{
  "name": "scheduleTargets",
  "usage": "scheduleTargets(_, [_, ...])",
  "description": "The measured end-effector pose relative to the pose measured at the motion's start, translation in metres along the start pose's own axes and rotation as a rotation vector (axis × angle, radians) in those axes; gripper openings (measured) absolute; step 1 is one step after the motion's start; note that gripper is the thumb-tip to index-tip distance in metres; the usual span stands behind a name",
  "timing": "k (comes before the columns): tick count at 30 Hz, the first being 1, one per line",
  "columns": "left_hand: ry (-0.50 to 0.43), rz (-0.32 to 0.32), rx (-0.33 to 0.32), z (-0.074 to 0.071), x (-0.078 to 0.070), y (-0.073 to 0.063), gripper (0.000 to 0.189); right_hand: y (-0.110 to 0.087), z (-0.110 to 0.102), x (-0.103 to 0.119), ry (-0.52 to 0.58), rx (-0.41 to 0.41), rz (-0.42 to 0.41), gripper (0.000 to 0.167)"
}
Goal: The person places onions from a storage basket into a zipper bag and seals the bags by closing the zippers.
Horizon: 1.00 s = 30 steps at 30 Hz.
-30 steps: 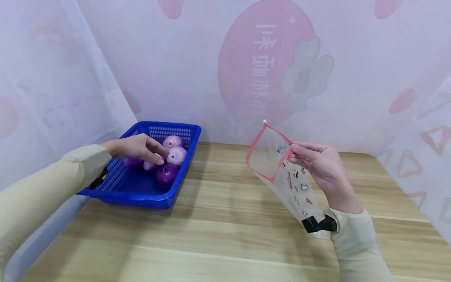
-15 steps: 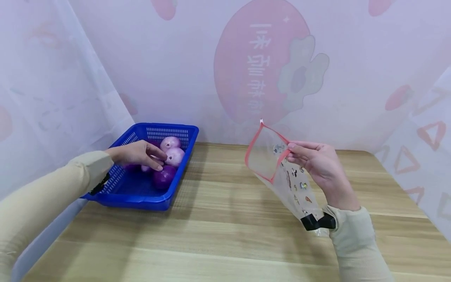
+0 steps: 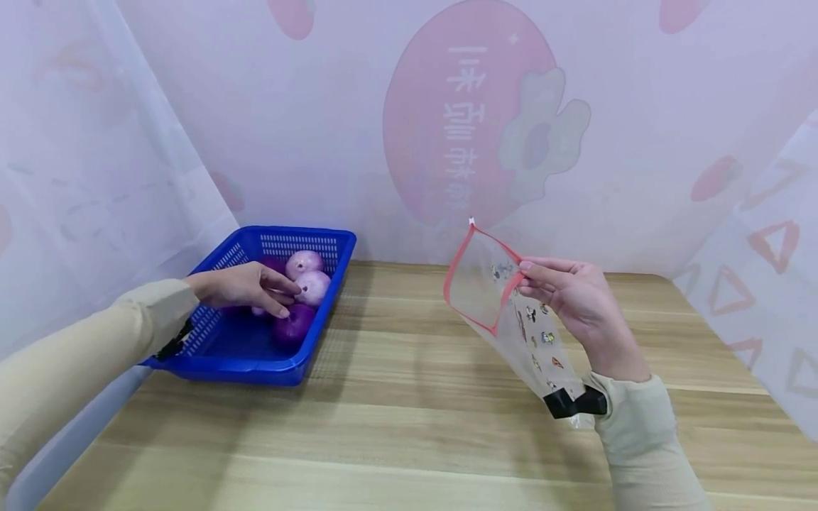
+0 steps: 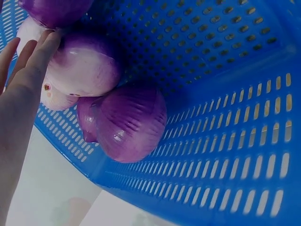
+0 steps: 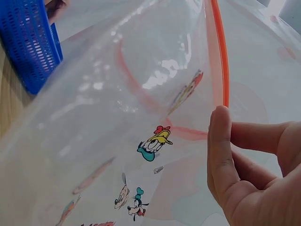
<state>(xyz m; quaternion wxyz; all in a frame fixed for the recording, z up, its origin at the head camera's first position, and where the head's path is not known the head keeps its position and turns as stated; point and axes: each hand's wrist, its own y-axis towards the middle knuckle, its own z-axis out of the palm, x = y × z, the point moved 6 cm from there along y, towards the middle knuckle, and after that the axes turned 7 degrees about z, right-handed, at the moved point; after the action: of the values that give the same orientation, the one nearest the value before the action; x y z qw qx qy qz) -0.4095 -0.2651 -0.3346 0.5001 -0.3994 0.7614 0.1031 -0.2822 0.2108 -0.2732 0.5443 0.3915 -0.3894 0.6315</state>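
Note:
My left hand point(image 3: 249, 287) reaches into a blue plastic basket point(image 3: 246, 370) of purple onions. Its thumb and fingertips are spread at a dark purple onion point(image 3: 294, 325) and a pale onion point(image 3: 313, 287); the left wrist view shows the fingers point(image 4: 40, 56) fairly straight beside several onions, not wrapped round one. Another pale onion point(image 3: 304, 264) lies behind, and the hand partly hides others. On the right, my right hand point(image 3: 578, 294) pinches the red rim of a clear zipper bag point(image 3: 543, 362) with cartoon prints. The bag's mouth gapes toward the basket, and its body hangs down toward the wrist.
The basket stands at the left of a wooden table point(image 3: 409, 426), close to the curtain at that side. A pale printed curtain point(image 3: 319, 142) closes off the back. A white zipper slider point(image 3: 471, 221) sits at the bag's top corner.
My left hand has moved slightly down in the basket, its thumb now at the dark purple onion. The head view has shifted a little; the right hand and bag stay nearly still.

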Motion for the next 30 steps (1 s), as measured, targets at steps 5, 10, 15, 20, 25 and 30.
scheduleTargets(5, [0.02,-0.041,0.031,0.001,-0.003,0.0,0.074,0.0,0.0,0.0,0.001,-0.002,-0.004,0.016])
scheduleTargets(10, [0.034,-0.063,0.07,0.004,-0.003,0.001,0.076,0.0,-0.001,0.0,0.004,0.001,-0.004,0.016])
scheduleTargets(15, [0.029,-0.065,0.135,0.01,-0.003,0.001,0.074,0.0,0.0,0.001,-0.001,0.008,-0.008,0.015])
scheduleTargets(20, [0.002,-0.097,0.208,0.015,-0.005,0.001,0.078,0.001,-0.001,0.0,0.006,0.01,0.0,0.015])
scheduleTargets(25, [0.084,-0.109,0.244,0.02,-0.004,0.0,0.08,0.001,-0.002,-0.002,0.006,0.006,0.007,0.017])
scheduleTargets(30, [0.096,-0.163,0.255,0.025,0.004,-0.002,0.076,0.002,-0.003,-0.002,-0.007,0.007,0.006,0.016])
